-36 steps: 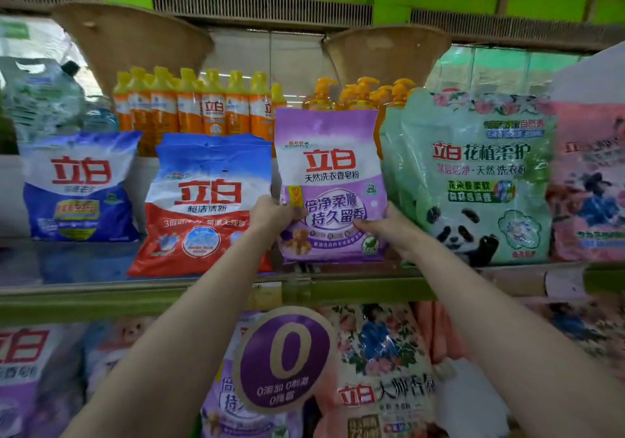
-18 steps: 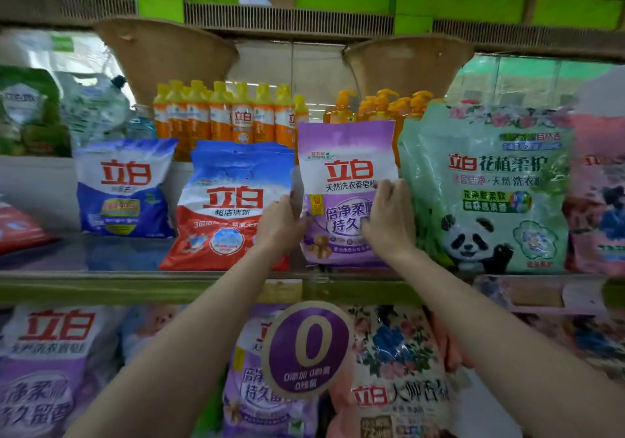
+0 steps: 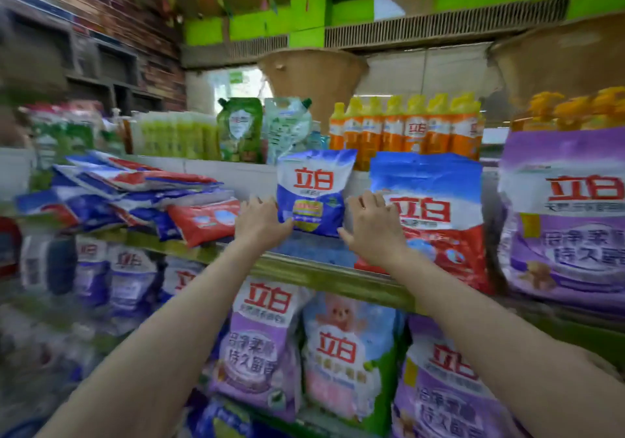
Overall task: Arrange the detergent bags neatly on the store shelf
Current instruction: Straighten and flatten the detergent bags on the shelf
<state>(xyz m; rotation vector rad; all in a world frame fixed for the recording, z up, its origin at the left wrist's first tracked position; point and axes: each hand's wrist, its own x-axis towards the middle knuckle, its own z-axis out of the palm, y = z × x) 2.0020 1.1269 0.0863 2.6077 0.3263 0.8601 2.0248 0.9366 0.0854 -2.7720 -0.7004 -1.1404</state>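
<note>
Head camera view: a person is reaching both bare arms toward a small blue detergent bag that is standing upright on the glass store shelf. Left hand is touching the blue bag's lower left corner, thumb along the bottom edge and fingers loosely curled at its side. Right hand is hovering just right of the blue bag, fingers spread and relaxed, in front of a larger red and blue bag; whether it is touching either bag is unclear. Farther right of the blue bag, a purple bag is standing upright. Left of the blue bag, a pile of flat bags is lying toppled and overlapping, so the tidying looks only partly done.
</note>
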